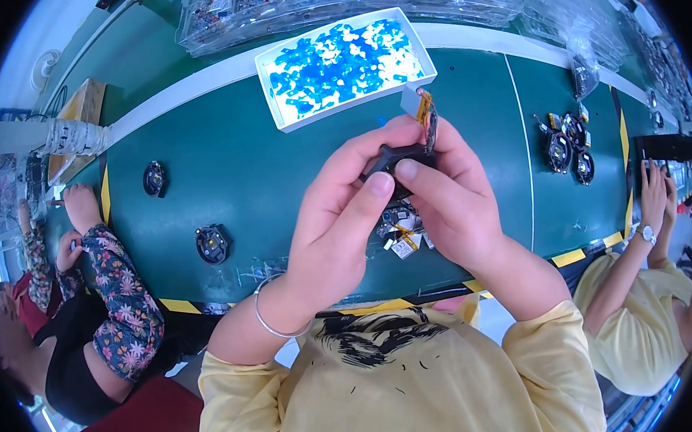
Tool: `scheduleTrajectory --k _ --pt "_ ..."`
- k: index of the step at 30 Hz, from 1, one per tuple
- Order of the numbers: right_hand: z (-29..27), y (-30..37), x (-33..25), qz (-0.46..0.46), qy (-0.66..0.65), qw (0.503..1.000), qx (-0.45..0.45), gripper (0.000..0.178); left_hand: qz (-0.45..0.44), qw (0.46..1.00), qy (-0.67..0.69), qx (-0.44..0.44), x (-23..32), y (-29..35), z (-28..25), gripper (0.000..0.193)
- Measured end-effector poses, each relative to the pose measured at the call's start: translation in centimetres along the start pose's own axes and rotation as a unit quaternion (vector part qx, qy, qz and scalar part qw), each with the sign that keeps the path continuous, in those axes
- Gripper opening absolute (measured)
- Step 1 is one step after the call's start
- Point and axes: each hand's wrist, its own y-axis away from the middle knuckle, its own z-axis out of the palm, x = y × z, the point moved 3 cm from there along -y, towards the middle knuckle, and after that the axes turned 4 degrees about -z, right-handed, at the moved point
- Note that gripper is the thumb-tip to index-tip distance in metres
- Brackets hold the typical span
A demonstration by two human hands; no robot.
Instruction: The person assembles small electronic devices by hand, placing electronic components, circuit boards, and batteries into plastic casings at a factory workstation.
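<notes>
My left hand (pixel 334 217) and my right hand (pixel 464 209) together grip a small black plastic housing (pixel 391 158) above the middle of the table. Both thumbs press on its near face, while the fingers wrap behind it and are partly hidden. Wires (pixel 430 132) rise from the housing to a small silver piece with yellow tape (pixel 416 105). Below my hands lies a cluster of small electronic parts (pixel 405 242) with white labels and yellow tape, partly covered by my right hand.
A white tray (pixel 275 113) of small blue pieces stands beyond my hands. Round black units (pixel 154 179) (pixel 213 245) lie at left, and several more (pixel 559 152) at right. Clear plastic trays (pixel 318 16) line the back. Co-workers' arms (pixel 120 285) (pixel 627 270) are at both sides.
</notes>
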Motion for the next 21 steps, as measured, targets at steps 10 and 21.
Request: scheduleTrajectory --k 10,21 --pt "0.3 -0.4 -0.9 -0.060 0.100 0.992 -0.044 0.027 -0.006 0.999 0.010 0.047 -1.0 0.4 0.1 0.038" --pt "0.4 0.0 -1.0 -0.014 0.120 0.992 -0.028 0.033 0.021 0.997 -0.041 0.068 -1.6 1.0 0.3 0.020"
